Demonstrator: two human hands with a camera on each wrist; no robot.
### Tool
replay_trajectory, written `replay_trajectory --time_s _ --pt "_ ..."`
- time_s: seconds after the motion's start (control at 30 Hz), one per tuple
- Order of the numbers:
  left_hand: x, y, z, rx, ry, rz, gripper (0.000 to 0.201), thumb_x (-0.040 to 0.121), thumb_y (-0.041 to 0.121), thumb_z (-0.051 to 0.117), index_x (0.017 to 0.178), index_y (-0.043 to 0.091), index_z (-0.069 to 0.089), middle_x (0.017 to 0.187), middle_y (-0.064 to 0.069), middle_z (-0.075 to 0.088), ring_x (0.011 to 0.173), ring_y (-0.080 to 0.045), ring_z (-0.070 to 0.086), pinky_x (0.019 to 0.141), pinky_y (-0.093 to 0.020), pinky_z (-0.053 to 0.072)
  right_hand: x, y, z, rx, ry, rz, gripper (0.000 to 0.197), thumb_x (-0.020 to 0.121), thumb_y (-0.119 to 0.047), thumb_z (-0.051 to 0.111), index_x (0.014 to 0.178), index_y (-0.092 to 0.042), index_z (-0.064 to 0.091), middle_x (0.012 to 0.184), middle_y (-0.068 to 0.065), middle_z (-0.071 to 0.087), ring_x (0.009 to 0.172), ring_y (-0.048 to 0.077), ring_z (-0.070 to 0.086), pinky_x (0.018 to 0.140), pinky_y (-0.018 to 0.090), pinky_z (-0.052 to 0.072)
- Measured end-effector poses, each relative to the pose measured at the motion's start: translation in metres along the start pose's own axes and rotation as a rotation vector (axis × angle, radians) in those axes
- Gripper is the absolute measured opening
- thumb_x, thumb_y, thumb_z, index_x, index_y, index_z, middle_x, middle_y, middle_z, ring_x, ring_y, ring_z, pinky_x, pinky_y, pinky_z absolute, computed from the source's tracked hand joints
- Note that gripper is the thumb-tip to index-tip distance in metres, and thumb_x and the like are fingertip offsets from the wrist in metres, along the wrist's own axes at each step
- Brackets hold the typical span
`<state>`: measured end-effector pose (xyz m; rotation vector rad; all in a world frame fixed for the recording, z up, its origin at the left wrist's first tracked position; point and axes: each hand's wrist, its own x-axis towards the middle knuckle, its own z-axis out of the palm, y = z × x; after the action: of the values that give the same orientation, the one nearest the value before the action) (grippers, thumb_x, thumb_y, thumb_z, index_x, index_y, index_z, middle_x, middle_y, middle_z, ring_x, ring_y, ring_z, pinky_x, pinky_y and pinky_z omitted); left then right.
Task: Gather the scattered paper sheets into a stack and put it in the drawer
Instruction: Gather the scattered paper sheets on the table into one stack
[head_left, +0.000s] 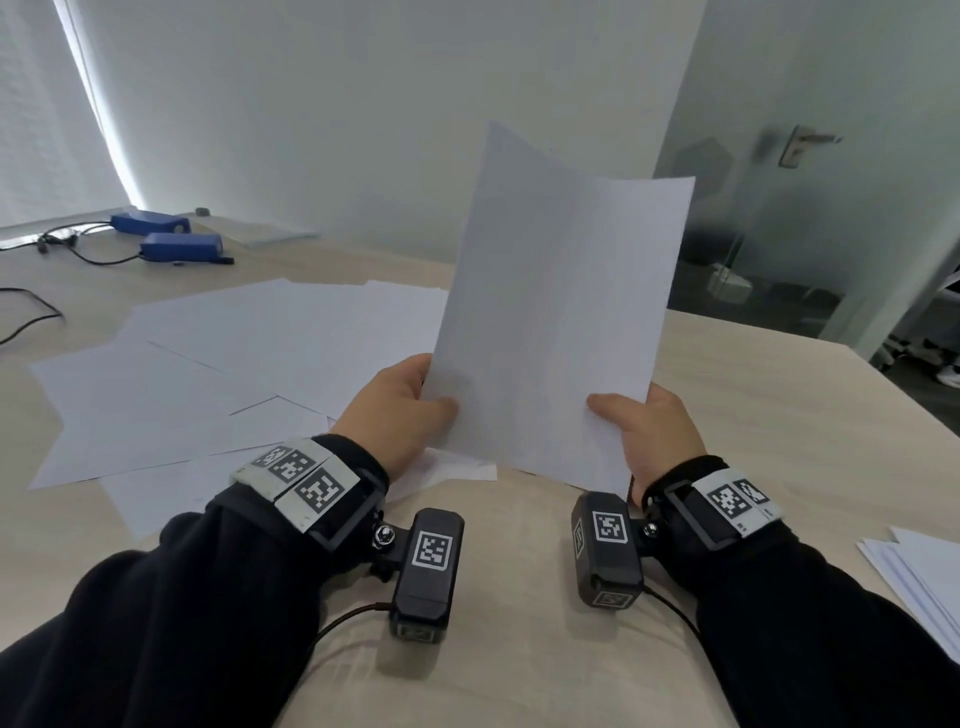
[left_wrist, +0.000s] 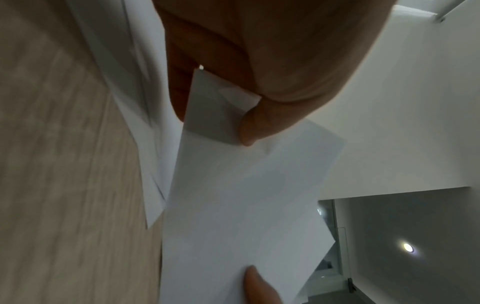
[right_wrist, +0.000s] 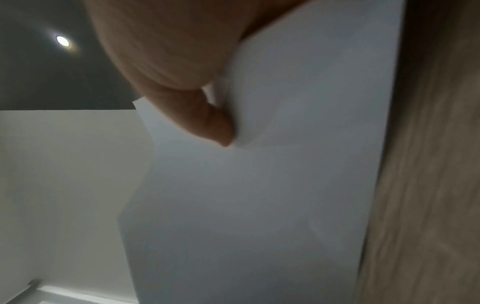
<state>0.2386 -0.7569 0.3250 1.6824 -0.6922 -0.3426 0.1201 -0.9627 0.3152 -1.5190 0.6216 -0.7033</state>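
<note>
I hold a white paper sheet (head_left: 561, 312) upright above the wooden table (head_left: 753, 415), its lower edge near the tabletop. My left hand (head_left: 410, 410) pinches its lower left edge, thumb in front. My right hand (head_left: 649, 431) pinches its lower right edge in the same way. In the left wrist view the sheet (left_wrist: 241, 205) is held between thumb and fingers; in the right wrist view the thumb presses on the sheet (right_wrist: 259, 195). Several loose white sheets (head_left: 208, 374) lie overlapping on the table to the left. No drawer is in view.
Two blue boxes (head_left: 171, 236) with black cables (head_left: 62, 244) sit at the far left of the table. Another small pile of sheets (head_left: 919, 577) lies at the right edge. A glass door with a handle (head_left: 800, 145) stands behind on the right.
</note>
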Motion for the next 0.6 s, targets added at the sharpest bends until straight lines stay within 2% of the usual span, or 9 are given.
replay_trajectory --time_s 0.1,0.17,0.2,0.27,0.3,0.4,0.47,0.53,0.6 --pt "0.005 0.001 -0.011 0.133 0.22 0.034 0.01 0.091 0.026 0.064 0.098 0.03 0.071 0.097 0.013 0.074 0.094 -0.006 0.068 0.087 -0.026 0.05 0.009 0.005 -0.008 -0.084 0.109 -0.006 0.011 0.083 -0.012 0.067 0.082 -0.022 0.072 0.092 -0.001 0.076 0.092 0.027 0.071 0.093 0.05 0.054" --pt "0.012 -0.002 -0.025 0.297 0.377 0.005 0.014 0.093 0.03 0.06 0.102 0.034 0.07 0.118 0.016 0.068 0.111 -0.007 0.061 0.1 -0.032 0.046 0.013 0.004 -0.016 -0.089 0.226 -0.011 0.013 0.086 -0.012 0.061 0.081 -0.023 0.068 0.09 -0.005 0.074 0.088 0.024 0.07 0.09 0.042 0.055" --pt "0.015 -0.005 -0.032 0.39 0.396 -0.03 0.017 0.094 0.032 0.057 0.106 0.037 0.068 0.133 0.015 0.061 0.123 -0.009 0.055 0.108 -0.037 0.04 0.015 0.003 -0.021 -0.087 0.279 -0.005 0.014 0.087 -0.013 0.058 0.081 -0.022 0.066 0.089 -0.004 0.073 0.084 0.024 0.069 0.085 0.038 0.056" --pt "0.021 -0.014 -0.041 0.6 0.314 -0.16 0.03 0.095 0.038 0.054 0.124 0.042 0.06 0.155 0.013 0.04 0.142 -0.014 0.038 0.118 -0.046 0.025 0.018 0.003 -0.029 -0.08 0.356 0.013 0.012 0.085 -0.014 0.054 0.081 -0.022 0.063 0.088 -0.003 0.071 0.081 0.027 0.068 0.079 0.039 0.057" --pt "0.023 -0.018 -0.042 0.677 0.24 -0.232 0.039 0.094 0.042 0.053 0.133 0.042 0.055 0.159 0.011 0.032 0.146 -0.016 0.03 0.12 -0.049 0.019 0.018 0.003 -0.031 -0.086 0.379 0.023 0.012 0.084 -0.015 0.053 0.081 -0.022 0.062 0.087 -0.004 0.07 0.084 0.03 0.068 0.082 0.043 0.058" --pt "0.024 -0.021 -0.039 0.78 0.066 -0.341 0.055 0.092 0.052 0.051 0.145 0.038 0.042 0.16 0.008 0.031 0.15 -0.021 0.022 0.121 -0.052 0.01 0.016 -0.001 -0.031 -0.1 0.397 0.05 0.014 0.087 -0.015 0.05 0.081 -0.024 0.057 0.084 -0.009 0.065 0.089 0.029 0.065 0.091 0.044 0.054" --pt "0.025 -0.02 -0.037 0.834 0.001 -0.351 0.053 0.092 0.054 0.047 0.142 0.039 0.045 0.155 0.01 0.04 0.147 -0.021 0.026 0.12 -0.054 0.009 0.015 -0.004 -0.03 -0.105 0.386 0.055 0.013 0.087 -0.014 0.049 0.083 -0.023 0.057 0.085 -0.008 0.065 0.09 0.03 0.065 0.091 0.045 0.053" --pt "0.024 -0.017 -0.034 0.857 -0.036 -0.349 0.046 0.092 0.055 0.045 0.135 0.04 0.051 0.148 0.012 0.045 0.142 -0.02 0.033 0.118 -0.052 0.014 0.016 -0.004 -0.029 -0.124 0.346 0.066 0.012 0.085 -0.014 0.049 0.085 -0.02 0.059 0.087 -0.005 0.067 0.093 0.032 0.066 0.093 0.047 0.053" --pt "0.022 -0.014 -0.031 0.837 -0.028 -0.35 0.029 0.09 0.055 0.047 0.116 0.046 0.057 0.127 0.012 0.055 0.123 -0.018 0.047 0.107 -0.044 0.025 0.018 -0.001 -0.029 -0.152 0.3 0.084 0.01 0.085 -0.013 0.051 0.082 -0.018 0.059 0.088 -0.003 0.068 0.095 0.034 0.066 0.094 0.049 0.052"
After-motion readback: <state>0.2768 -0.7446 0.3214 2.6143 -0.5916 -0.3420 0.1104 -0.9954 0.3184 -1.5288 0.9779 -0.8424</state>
